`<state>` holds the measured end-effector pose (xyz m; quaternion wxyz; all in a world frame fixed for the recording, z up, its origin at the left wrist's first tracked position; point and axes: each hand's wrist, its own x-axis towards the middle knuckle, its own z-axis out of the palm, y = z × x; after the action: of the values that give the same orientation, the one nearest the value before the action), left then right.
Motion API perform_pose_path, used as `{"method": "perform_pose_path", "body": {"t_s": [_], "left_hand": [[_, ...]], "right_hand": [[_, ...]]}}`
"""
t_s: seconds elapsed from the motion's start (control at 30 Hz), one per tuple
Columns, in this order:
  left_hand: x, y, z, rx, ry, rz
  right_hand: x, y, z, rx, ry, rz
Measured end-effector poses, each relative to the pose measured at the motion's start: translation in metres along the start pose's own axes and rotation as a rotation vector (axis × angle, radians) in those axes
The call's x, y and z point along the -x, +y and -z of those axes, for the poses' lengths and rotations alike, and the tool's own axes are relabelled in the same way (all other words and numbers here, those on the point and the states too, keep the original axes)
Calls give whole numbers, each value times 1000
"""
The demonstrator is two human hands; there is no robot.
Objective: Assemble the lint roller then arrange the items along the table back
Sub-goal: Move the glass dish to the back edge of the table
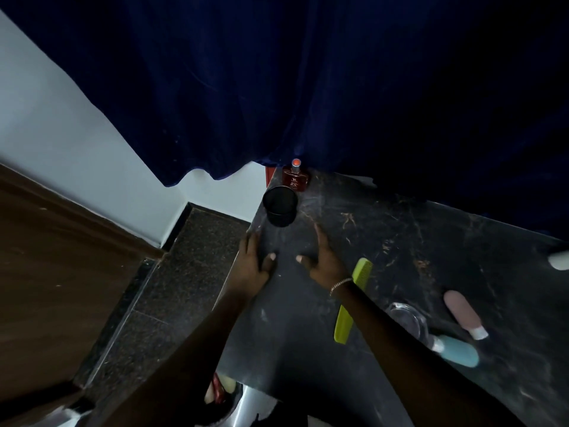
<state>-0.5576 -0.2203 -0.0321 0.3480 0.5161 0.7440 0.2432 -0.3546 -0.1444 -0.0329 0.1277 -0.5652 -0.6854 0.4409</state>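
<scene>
Where the dark table (400,241) meets its left edge, both hands are laid palm down on the top and nothing is held in either. The left hand (254,263) is set at the very edge, its fingers straight and close together, the thumb spread to the right. The right hand (324,261) is placed just beside it, fingers straight and lightly parted, the thumb spread to the left; a bracelet (340,285) is worn at that wrist. A black cup (279,206) is stood upright just beyond the fingertips, apart from them, and a red bottle (296,177) is stood behind it at the back left corner, against a blue curtain (308,87). A green comb (352,300) is laid flat, crossed in view by the right forearm. A clear glass (408,318), a pink tube (463,312) and a blue tube (458,351) are grouped near the front right, well apart from the hands. A white object (560,260) is cut off at the right border; whether it belongs to the lint roller cannot be told.
</scene>
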Motion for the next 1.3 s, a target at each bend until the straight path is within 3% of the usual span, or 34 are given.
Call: {"method": "perform_pose_path", "body": {"t_s": [0.17, 0.3, 0.47, 0.73, 1.03, 1.3], "left_hand": [[55, 7, -21, -310, -19, -204], [87, 26, -52, -434, -96, -329], [122, 57, -98, -519, -106, -445], [162, 117, -170, -610, -158, -492], [174, 166, -212, -536, -154, -289], [162, 187, -230, -98, 6, 238]], "right_hand": [[77, 34, 9, 273, 125, 148], [136, 63, 22, 412, 177, 141], [195, 101, 46, 421, 223, 124], [240, 142, 98, 403, 241, 100], [215, 145, 144, 418, 132, -7], [173, 122, 164, 484, 32, -81]]}}
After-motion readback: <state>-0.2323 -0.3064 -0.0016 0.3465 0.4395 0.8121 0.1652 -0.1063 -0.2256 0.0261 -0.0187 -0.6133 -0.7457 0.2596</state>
